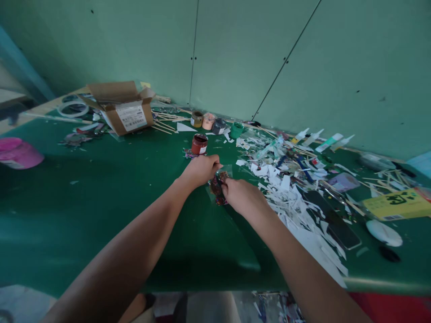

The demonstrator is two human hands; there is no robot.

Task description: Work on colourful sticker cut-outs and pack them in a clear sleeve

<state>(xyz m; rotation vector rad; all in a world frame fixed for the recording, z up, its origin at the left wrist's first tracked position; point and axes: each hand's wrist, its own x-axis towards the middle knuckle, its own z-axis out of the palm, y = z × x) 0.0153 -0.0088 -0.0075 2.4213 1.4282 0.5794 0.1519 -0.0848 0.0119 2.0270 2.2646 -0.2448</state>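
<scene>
Small clear plastic bag of dark red bits (218,185) lay pinched between left hand (201,169) and right hand (243,195) fingers, long axis running away from both.

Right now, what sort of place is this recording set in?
Probably a craft workbench: small paint jars stand on a green table, beside heaped paper scraps and glue tubes.

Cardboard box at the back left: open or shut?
Open. The cardboard box has its top flaps spread up and outward, and it stands tilted on the green table.
</scene>
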